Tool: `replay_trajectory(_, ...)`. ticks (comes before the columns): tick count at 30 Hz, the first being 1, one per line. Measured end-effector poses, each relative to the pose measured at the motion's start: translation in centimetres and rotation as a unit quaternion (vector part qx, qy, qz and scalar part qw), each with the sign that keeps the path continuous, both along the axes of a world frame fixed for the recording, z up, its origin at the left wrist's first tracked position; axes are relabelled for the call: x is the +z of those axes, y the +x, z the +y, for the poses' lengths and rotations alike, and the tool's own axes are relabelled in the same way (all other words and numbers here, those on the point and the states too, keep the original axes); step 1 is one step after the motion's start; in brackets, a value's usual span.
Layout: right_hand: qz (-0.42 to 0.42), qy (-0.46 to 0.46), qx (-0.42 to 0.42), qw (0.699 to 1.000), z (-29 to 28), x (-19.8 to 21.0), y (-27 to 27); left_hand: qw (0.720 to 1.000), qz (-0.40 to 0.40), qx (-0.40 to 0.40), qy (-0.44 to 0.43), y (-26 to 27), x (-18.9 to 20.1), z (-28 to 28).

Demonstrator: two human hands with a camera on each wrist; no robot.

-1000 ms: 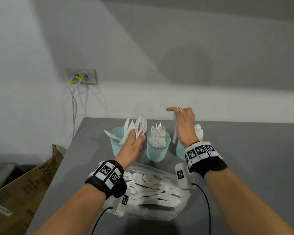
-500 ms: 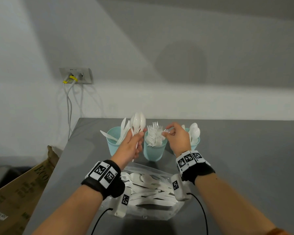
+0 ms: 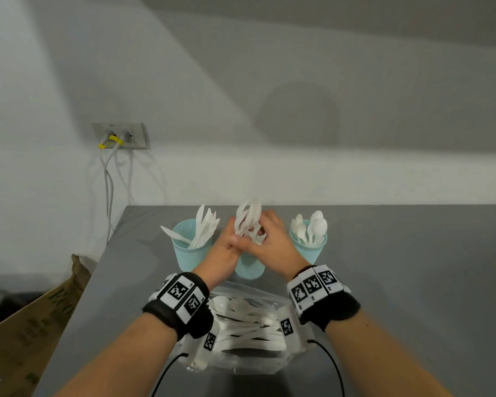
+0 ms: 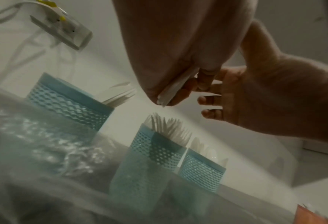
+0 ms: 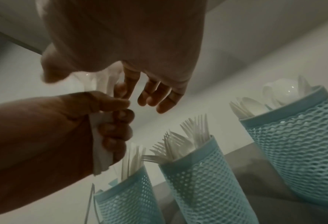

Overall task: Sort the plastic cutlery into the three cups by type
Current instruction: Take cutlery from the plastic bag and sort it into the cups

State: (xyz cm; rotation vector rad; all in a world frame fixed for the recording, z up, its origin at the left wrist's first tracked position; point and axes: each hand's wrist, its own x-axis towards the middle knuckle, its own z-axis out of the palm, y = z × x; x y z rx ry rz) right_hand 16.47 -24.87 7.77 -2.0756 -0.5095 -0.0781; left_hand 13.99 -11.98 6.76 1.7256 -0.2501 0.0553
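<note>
Three teal mesh cups stand in a row on the grey table. The left cup (image 3: 194, 253) (image 5: 126, 197) holds knives, the middle cup (image 3: 249, 272) (image 5: 197, 174) forks, and the right cup (image 3: 308, 249) (image 5: 293, 128) spoons. My left hand (image 3: 225, 249) grips a bunch of white cutlery (image 3: 248, 217) by the handles (image 5: 100, 144), just above the middle cup. My right hand (image 3: 272, 242) meets it there. Its thumb and index finger (image 5: 129, 81) pinch a piece in the bunch; the other fingers hang loose. The hands hide the top of the middle cup in the head view.
A clear plastic bag (image 3: 249, 325) with more white cutlery lies on the table between my wrists. A cardboard box (image 3: 26, 333) sits below the table's left edge. A wall socket (image 3: 119, 136) with cables is behind, to the left.
My left hand carried the bunch rightward from the knife cup to above the middle cup. My right hand came down and left from the spoon cup and now pinches into the bunch.
</note>
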Motion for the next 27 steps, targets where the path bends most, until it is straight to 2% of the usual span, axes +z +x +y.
replay_trajectory(3,-0.002,0.047,-0.017,0.999,-0.3,0.0,-0.2,0.999,0.001,-0.027,0.033,-0.4,1.1,-1.8)
replay_trajectory(5,-0.009,0.06,-0.05,0.997,-1.0,0.2,0.1,0.999,0.005,-0.028,0.026,-1.0,2.3,-3.1)
replay_trajectory(8,0.026,0.094,-0.077,0.992,-2.8,0.7,0.7,0.999,0.011,-0.03,0.035,-0.6,2.8,-4.8)
replay_trajectory(12,0.071,0.095,-0.117,0.986,-6.1,1.4,2.0,0.984,0.018,-0.073,0.164,1.8,0.6,-6.9)
replay_trajectory(14,0.093,0.089,-0.137,0.982,-7.8,1.4,2.9,0.965,0.024,-0.085,0.248,3.1,-0.6,-8.0)
replay_trajectory(16,0.099,0.082,-0.175,0.976,-9.3,0.9,4.1,0.931,-0.014,-0.072,0.358,4.0,-1.5,-9.0)
replay_trajectory(19,0.09,0.096,-0.237,0.963,-11.1,0.0,5.4,0.835,-0.121,-0.028,0.536,4.7,-2.6,-9.9)
replay_trajectory(21,0.079,0.098,-0.275,0.953,-12.1,-0.7,6.1,0.787,-0.163,-0.01,0.594,5.1,-3.2,-10.3)
replay_trajectory(23,0.057,0.105,-0.307,0.944,-12.9,-1.5,6.7,0.777,-0.178,-0.003,0.604,5.8,-3.7,-10.7)
replay_trajectory(27,0.036,0.108,-0.352,0.929,-13.5,-2.8,7.5,0.806,-0.169,-0.004,0.567,6.7,-3.7,-11.3)
